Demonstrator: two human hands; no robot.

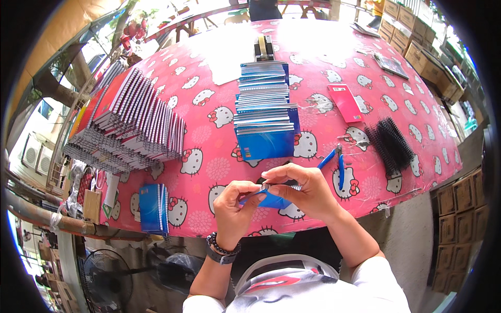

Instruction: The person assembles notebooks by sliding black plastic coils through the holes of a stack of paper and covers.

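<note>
Okay so the blue notebook (273, 201) is just on the near side of the notebook row (265, 143), left hand (233, 202) and right hand (311, 191) both pinching its edge, thumbs against fingers, about equally close. Fingers hide too much to call its long axis.
</note>
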